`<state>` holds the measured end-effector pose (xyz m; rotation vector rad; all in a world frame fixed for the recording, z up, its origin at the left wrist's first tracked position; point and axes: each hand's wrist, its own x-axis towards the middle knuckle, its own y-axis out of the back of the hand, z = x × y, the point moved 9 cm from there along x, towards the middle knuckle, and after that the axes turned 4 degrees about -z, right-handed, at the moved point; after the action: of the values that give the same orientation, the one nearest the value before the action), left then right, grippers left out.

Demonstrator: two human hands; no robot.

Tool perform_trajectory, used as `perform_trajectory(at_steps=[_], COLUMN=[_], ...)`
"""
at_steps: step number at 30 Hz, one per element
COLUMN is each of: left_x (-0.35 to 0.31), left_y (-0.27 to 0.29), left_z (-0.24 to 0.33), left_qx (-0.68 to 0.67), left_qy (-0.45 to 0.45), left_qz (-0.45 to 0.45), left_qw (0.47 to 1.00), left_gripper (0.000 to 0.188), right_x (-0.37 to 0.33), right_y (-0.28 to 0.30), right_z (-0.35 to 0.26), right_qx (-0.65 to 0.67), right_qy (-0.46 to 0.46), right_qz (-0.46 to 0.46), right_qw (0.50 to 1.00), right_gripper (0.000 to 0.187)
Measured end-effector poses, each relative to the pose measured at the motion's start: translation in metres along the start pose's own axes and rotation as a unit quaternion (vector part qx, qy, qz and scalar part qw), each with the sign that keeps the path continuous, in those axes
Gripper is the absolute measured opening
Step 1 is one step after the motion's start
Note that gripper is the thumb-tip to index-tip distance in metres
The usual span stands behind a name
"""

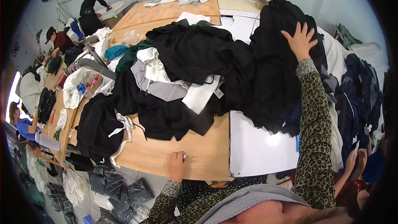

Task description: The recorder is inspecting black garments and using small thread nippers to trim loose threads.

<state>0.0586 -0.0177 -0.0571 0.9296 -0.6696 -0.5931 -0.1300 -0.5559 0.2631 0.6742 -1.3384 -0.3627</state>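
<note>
My right hand (pixel 299 41) lies with fingers spread on a tall heap of black garments (pixel 273 66) at the right of the table. Down by the near table edge, my left hand (pixel 176 166) is closed around a small silvery metal thing (pixel 185 156); only its tip shows, so its kind is hidden. Beyond that hand spreads a wide pile of black clothing (pixel 195 49). Within it sit a grey garment (pixel 166 87) with white drawstrings and a white piece (pixel 201 95) with a label.
A wooden tabletop (pixel 199 145) joins a white panel (pixel 261 153). Dark navy clothes (pixel 356 83) hang at the right. A grey hose (pixel 95 65) and a box of small items (pixel 94 85) are at the left. Black plastic-wrapped packs (pixel 107 182) lie on the floor. Several people work nearby.
</note>
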Motion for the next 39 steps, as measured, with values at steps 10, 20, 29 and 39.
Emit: perform_trajectory(at_steps=[10, 20, 29, 39], left_x=[0.002, 0.001, -0.018, -0.044], left_y=[0.01, 0.012, 0.045, 0.019], left_z=[-0.011, -0.005, -0.026, -0.008], left_qx=[-0.057, -0.107, -0.451, -0.505], left_qy=[0.041, 0.003, 0.12, 0.165], left_qz=[0.014, 0.029, 0.202, 0.059], left_qw=[0.997, 0.994, 0.861, 0.845], left_gripper=[0.02, 0.014, 0.011, 0.017], right_x=[-0.099, 0.084, -0.044, -0.396], right_y=[-0.088, 0.162, 0.249, -0.024], right_z=[-0.21, -0.077, -0.094, -0.039], right_qx=[0.273, 0.874, 0.561, 0.661], right_qy=[0.192, -0.058, 0.453, -0.249], right_qz=[-0.232, -0.037, -0.143, -0.52], right_qw=[0.914, 0.481, 0.678, 0.48], right_gripper=[0.031, 0.031, 0.044, 0.024])
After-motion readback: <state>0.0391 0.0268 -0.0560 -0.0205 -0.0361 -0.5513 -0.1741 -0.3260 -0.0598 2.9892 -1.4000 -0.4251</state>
